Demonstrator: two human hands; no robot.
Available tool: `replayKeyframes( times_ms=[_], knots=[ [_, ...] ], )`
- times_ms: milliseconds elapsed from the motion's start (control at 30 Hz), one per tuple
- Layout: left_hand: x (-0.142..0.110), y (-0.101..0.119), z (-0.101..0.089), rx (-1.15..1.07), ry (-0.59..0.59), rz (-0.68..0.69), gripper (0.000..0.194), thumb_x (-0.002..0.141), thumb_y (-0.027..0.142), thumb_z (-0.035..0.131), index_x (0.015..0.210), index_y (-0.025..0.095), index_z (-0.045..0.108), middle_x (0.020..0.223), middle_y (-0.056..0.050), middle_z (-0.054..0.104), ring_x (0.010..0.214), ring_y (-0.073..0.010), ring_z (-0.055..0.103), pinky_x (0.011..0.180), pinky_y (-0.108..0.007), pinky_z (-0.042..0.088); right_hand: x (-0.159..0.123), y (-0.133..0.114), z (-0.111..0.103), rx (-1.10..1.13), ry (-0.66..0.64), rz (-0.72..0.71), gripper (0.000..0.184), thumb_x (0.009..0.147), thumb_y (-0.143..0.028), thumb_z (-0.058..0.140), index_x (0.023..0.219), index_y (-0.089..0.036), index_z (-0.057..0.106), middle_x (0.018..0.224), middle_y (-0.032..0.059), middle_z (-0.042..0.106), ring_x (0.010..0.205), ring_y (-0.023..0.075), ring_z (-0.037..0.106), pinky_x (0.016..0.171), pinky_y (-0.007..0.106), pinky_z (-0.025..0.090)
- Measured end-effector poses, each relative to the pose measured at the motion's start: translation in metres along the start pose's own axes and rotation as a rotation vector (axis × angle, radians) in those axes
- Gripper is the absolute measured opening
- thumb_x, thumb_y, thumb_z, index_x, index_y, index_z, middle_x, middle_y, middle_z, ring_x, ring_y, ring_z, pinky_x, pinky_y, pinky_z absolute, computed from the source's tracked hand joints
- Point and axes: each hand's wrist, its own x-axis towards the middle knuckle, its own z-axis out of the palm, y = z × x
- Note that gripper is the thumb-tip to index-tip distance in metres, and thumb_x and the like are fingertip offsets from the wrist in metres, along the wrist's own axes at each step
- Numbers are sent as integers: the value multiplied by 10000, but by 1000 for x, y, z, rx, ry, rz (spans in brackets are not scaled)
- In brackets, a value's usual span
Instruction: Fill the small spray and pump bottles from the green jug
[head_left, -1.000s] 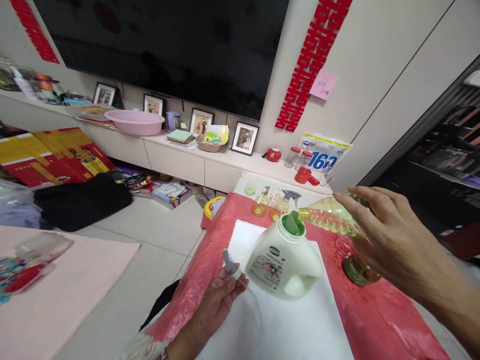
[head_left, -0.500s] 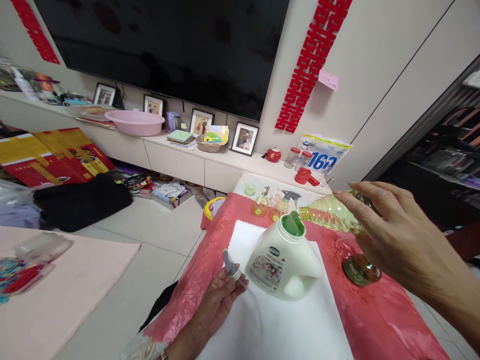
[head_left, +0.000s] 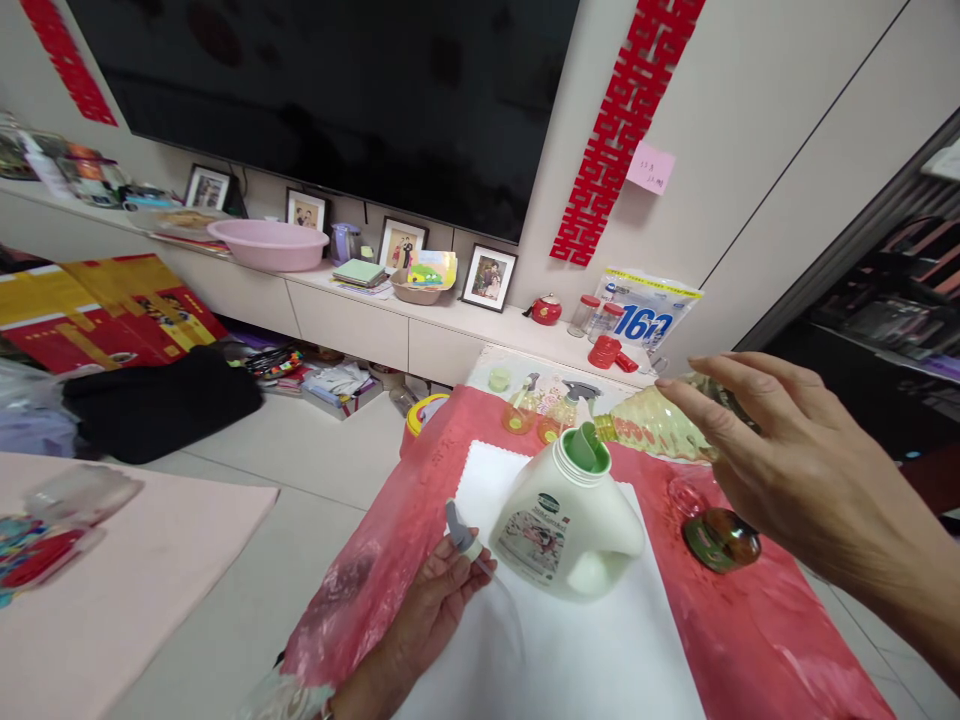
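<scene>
My right hand (head_left: 780, 470) grips a clear ribbed bottle (head_left: 652, 425) of yellowish liquid, tipped sideways with its mouth at the green spout of a white jug (head_left: 570, 520). The jug stands on a white mat (head_left: 600, 650) laid over a pink-red tablecloth (head_left: 750, 640). My left hand (head_left: 442, 590) rests at the mat's left edge, fingers closed round a grey spray head (head_left: 459, 528) with a thin tube hanging from it.
A dark round lid (head_left: 721, 538) lies on the cloth to the right of the jug. Small spray bottles (head_left: 551, 405) stand at the table's far end. Beyond are a low shelf with photo frames (head_left: 489, 276), a pink basin (head_left: 268, 243) and a large TV (head_left: 337, 90).
My right hand has lifted the back of the ribbed bottle a little higher. The jug and my left hand have stayed put.
</scene>
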Motion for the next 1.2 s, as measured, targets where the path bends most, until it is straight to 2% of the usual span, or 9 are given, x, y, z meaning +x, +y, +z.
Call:
replayKeyframes(
  times_ms=[367,633,967,1033,1100,1200],
  knots=[
    [-2,2,2,6,-15,8,412,741,285,907,1102,180,741,952,-72,774,929,-214,732,922,-356,540,5,5,-4,-21,1,-73,476,1009,-80,397,1475,-172,374,1475,200,407,1325,426,436,995,595,488],
    [-2,1,2,-1,-24,7,393,751,265,898,1101,180,740,962,-79,781,930,-210,734,918,-348,549,15,1,-14,-67,28,-136,445,982,-30,387,1411,-148,406,1408,221,461,1259,434,484,953,612,496],
    [-2,-1,-3,-7,-19,5,410,742,278,904,1108,195,738,965,-73,781,934,-208,735,905,-338,542,20,-4,-14,-105,37,-190,433,989,-22,398,1410,-124,407,1405,224,470,1260,428,487,978,604,466],
    [-2,-1,-4,-9,-22,2,416,740,275,906,1110,193,736,969,-74,782,942,-206,735,916,-335,539,16,-6,-11,-109,21,-161,459,974,-4,398,1413,-138,400,1421,219,459,1287,425,468,981,592,465],
    [-2,-1,-5,-13,-28,2,422,741,270,906,1117,189,731,974,-78,784,947,-207,738,922,-333,539,8,-9,-5,-105,8,-75,464,971,-27,396,1414,-166,412,1433,200,453,1291,415,468,963,587,471],
    [-1,-1,-5,-16,-35,4,427,745,267,903,1122,184,720,985,-78,784,948,-212,744,917,-339,546,-8,-11,5,-32,-5,82,419,983,-158,422,1400,-184,458,1386,164,498,1190,399,533,875,583,507]
  ],
)
